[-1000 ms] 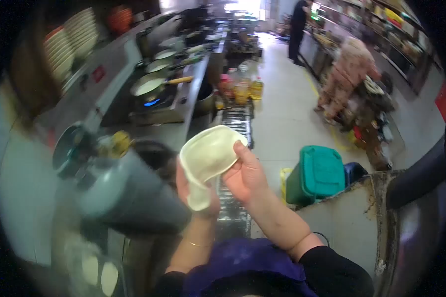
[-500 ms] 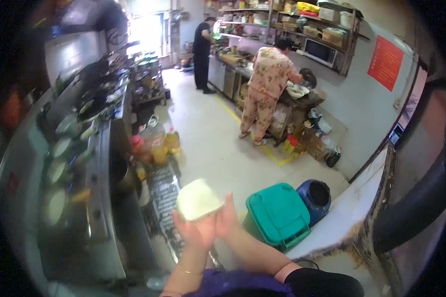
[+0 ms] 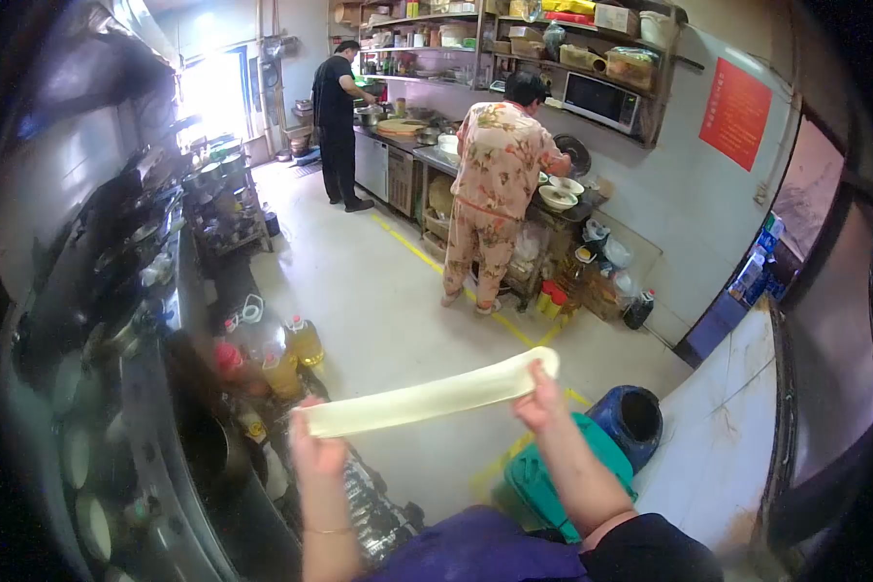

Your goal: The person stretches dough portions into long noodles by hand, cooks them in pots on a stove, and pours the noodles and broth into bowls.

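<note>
A long pale yellow strip of dough (image 3: 422, 396) is stretched in the air between my two hands. My left hand (image 3: 318, 444) grips its left end, thumb on top. My right hand (image 3: 541, 400) pinches the strip near its right end, and a rounded flap of dough stands up past the fingers. The right end sits higher than the left, and the middle hangs slightly. Below my right forearm is a green lidded bin (image 3: 592, 466).
A stove counter (image 3: 179, 456) runs along the left, with oil bottles (image 3: 304, 341) on the floor beside it. A blue barrel (image 3: 611, 417) stands at right. Two people work at the far counter, one in floral clothes (image 3: 500, 160), one in black (image 3: 336, 126). A white ledge (image 3: 718, 417) lies to the right.
The dough has gone from a compact piece on my close-together hands to a long strip. My hands have moved apart, left hand leftward, right hand rightward and up. The view has shifted.
</note>
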The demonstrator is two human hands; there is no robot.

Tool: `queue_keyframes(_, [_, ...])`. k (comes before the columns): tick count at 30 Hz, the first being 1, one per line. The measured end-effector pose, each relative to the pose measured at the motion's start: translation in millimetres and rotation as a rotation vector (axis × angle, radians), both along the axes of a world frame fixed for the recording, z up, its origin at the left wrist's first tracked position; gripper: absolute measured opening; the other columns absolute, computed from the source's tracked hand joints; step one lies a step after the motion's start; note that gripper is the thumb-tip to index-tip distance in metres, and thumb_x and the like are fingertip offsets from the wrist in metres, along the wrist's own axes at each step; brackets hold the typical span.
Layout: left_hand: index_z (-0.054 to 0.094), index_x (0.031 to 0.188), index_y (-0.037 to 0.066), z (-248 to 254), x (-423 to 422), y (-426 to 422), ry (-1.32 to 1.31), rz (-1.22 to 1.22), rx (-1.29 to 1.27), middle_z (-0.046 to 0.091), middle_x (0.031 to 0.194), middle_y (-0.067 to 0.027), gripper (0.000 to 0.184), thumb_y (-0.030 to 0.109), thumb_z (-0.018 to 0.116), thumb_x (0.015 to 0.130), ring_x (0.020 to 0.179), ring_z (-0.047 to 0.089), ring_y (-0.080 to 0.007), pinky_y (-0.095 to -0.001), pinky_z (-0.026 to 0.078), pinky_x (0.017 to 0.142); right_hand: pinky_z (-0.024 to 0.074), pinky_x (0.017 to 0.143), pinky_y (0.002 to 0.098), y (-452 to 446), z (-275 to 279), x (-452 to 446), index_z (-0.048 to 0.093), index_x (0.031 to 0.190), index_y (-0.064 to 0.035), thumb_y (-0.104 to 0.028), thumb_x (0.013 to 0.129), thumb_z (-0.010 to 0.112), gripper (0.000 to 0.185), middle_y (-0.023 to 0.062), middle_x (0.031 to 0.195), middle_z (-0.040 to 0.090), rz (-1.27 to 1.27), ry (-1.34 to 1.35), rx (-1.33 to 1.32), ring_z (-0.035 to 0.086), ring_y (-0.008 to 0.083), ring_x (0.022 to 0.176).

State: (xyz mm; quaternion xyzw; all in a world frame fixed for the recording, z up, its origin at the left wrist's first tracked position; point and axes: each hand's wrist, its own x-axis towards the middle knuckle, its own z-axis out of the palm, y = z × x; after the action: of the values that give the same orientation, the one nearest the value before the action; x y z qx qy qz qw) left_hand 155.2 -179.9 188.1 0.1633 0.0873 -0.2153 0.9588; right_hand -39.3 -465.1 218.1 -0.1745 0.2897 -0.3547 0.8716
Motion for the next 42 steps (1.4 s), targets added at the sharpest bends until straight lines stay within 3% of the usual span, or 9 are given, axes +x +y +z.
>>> queue_keyframes(9, [0.054,0.1,0.004,32.1,99.5,-98.0,0.083,-0.021,-0.062,0.059,0.097,-0.0078,0.025,0.028,0.051,0.092,0.092,0.057,-0.0196,-0.0361,0.048,0.086,0.0499,0.089,0.0395,-149.2,-48.0,152.5,0.056,0.107,-0.0058,-0.022,0.092,0.053,0.022,0.0076,0.102,0.063,0.409,-0.232,0.167,0.062,0.0237,0.095])
queue_keyframes(14, [0.055,0.094,0.007,-23.4,234.0,-43.3,0.016,0.318,0.359,0.057,0.079,-0.0041,0.024,0.029,0.046,0.095,0.074,0.057,-0.0171,-0.0357,0.052,0.072,0.048,0.092,0.0442,-330.3,-109.5,198.9,0.056,0.109,-0.008,-0.03,0.094,0.048,0.028,0.0098,0.102,0.062,0.016,0.101,-0.041,0.06,0.025,0.096])
queue_keyframes(16, [0.056,0.099,0.006,-6.4,248.7,-34.9,0.042,0.48,0.501,0.059,0.084,-0.0055,0.025,0.029,0.048,0.095,0.077,0.058,-0.0175,-0.0358,0.052,0.073,0.0468,0.092,0.0475,-413.3,-123.4,206.7,0.054,0.11,-0.0063,-0.031,0.095,0.047,0.03,0.0119,0.104,0.06,-0.03,0.215,0.249,0.058,0.0273,0.098])
queue_keyframes(23, [0.057,0.104,0.004,66.7,261.8,-161.3,-0.032,0.261,0.216,0.06,0.099,-0.0118,0.029,0.028,0.045,0.093,0.09,0.058,-0.0225,-0.0418,0.047,0.084,0.0485,0.088,0.0403,-375.8,-62.5,348.1,0.055,0.103,-0.0013,-0.016,0.087,0.057,0.022,0.0141,0.09,0.06,0.425,-0.06,0.196,0.059,0.0281,0.091])
queue_keyframes(27, [0.056,0.103,0.006,37.7,339.3,-40.6,-0.462,0.242,0.588,0.06,0.1,-0.0094,0.029,0.031,0.045,0.094,0.09,0.057,-0.0195,-0.039,0.047,0.084,0.05,0.084,0.042,-460.6,-103.9,339.6,0.053,0.103,-0.0033,-0.024,0.093,0.051,0.023,0.0128,0.087,0.059,0.272,0.06,-0.265,0.059,0.0278,0.088])
queue_keyframes(31, [0.053,0.109,0.009,76.7,361.5,62.3,0.017,0.749,0.677,0.057,0.098,-0.0021,0.029,0.033,0.044,0.096,0.095,0.052,-0.015,-0.033,0.044,0.086,0.0524,0.08,0.0425,-547.6,-107.2,273.7,0.054,0.1,-0.0029,-0.027,0.094,0.047,0.026,0.0135,0.089,0.06,-0.141,0.337,0.078,0.06,0.0289,0.085])
queue_keyframes(35, [0.055,0.103,0.009,107.4,365.4,-11.9,-0.208,0.509,0.504,0.058,0.1,-0.002,0.028,0.034,0.045,0.095,0.091,0.053,-0.0156,-0.0326,0.042,0.084,0.0493,0.084,0.0427,-494.4,-106.2,309.8,0.054,0.097,-0.0016,-0.026,0.091,0.045,0.027,0.0157,0.09,0.06,0.296,0.015,0.109,0.058,0.0299,0.088])
queue_keyframes(39, [0.058,0.104,0.01,171.1,364.0,-44.7,-0.245,0.545,0.549,0.062,0.097,-0.003,0.029,0.035,0.048,0.094,0.087,0.058,-0.0149,-0.0289,0.046,0.076,0.0497,0.08,0.0408,-460.7,-65.6,334.1,0.056,0.096,-0.005,-0.031,0.092,0.048,0.028,0.0123,0.09,0.061,0.278,0.0,-0.108,0.059,0.027,0.085])
queue_keyframes(42, [0.056,0.114,0.007,194.9,395.9,64.7,-0.303,0.723,0.72,0.063,0.104,-0.0042,0.033,0.032,0.044,0.097,0.091,0.059,-0.0157,-0.0317,0.047,0.081,0.0521,0.074,0.0384,-535.2,-101.5,324.4,0.058,0.095,-0.0056,-0.029,0.089,0.057,0.024,0.0096,0.088,0.062,0.134,0.076,-0.328,0.061,0.0231,0.082])
